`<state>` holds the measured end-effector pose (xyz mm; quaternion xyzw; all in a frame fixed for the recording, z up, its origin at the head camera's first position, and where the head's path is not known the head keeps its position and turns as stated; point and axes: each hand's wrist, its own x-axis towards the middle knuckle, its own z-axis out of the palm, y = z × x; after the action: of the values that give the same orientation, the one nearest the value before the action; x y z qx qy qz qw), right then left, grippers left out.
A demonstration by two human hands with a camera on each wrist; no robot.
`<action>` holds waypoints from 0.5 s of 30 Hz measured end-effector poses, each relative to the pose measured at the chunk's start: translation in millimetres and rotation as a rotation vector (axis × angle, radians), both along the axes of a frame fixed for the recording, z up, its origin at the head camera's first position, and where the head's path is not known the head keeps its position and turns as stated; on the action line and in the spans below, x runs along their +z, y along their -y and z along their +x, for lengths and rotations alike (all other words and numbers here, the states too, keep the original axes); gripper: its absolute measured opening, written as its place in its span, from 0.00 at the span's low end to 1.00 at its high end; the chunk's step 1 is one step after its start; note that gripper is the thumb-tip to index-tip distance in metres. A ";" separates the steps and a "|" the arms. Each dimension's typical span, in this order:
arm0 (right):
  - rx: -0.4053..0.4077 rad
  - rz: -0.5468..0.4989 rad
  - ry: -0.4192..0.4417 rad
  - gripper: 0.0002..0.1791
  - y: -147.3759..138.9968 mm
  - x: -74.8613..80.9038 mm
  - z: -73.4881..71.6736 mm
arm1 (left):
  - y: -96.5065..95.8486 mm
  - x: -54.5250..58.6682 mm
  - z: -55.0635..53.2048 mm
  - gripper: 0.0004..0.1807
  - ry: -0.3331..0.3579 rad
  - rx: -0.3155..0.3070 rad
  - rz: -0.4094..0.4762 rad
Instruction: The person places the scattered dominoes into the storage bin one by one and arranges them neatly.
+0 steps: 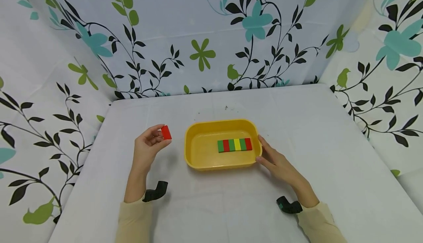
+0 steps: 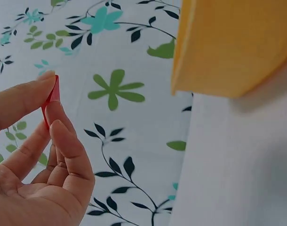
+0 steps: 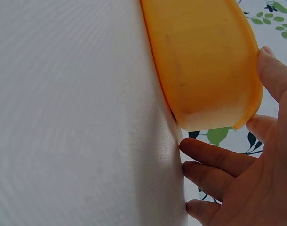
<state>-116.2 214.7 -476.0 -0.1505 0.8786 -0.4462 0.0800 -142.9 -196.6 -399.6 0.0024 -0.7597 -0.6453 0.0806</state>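
Thumb and fingers of my left hand [image 1: 147,147] pinch a small red block [image 1: 166,132], held up to the left of the yellow tray [image 1: 201,166]. In the left wrist view, much of the red block [image 2: 55,94] is hidden by the fingertips. At the tray's right end, my right hand [image 1: 277,162] touches the rim with its thumb and index finger. The right wrist view shows its other fingers [image 3: 209,176] stretched out below the tray, fairly straight. Inside the tray, toward the right, lies a row of several green, red and yellow blocks [image 1: 235,145].
The tray stands on a white-covered table [image 1: 224,206]. A white cloth printed with leaves and flowers [image 1: 201,54] hangs behind and along both sides. Black bands [image 1: 155,191] are at both wrists.
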 end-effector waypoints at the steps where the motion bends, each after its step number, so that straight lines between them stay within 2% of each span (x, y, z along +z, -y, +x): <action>1: 0.001 0.000 -0.001 0.41 -0.2 0.0 -0.2 | -4.2 4.8 -0.3 0.27 -0.016 -0.017 -0.001; 4: 0.004 -0.002 -0.003 0.41 -0.7 -0.2 -0.6 | -18.7 15.8 -2.1 0.27 -0.042 -0.074 -0.015; 7: 0.005 -0.008 -0.002 0.41 -0.8 -0.3 -1.3 | -35.2 22.1 -4.7 0.27 -0.030 -0.124 -0.024; 11: 0.004 -0.016 0.000 0.42 -0.5 0.5 -1.0 | -57.3 24.4 -8.7 0.27 0.021 -0.168 -0.012; 15: 0.004 -0.012 -0.002 0.42 -0.5 1.5 -0.8 | -77.0 21.6 -12.7 0.27 0.079 -0.198 -0.017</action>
<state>-116.9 215.2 -474.5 -0.1534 0.8755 -0.4513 0.0791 -155.6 -119.6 -378.0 -0.0478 -0.7643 -0.6429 -0.0138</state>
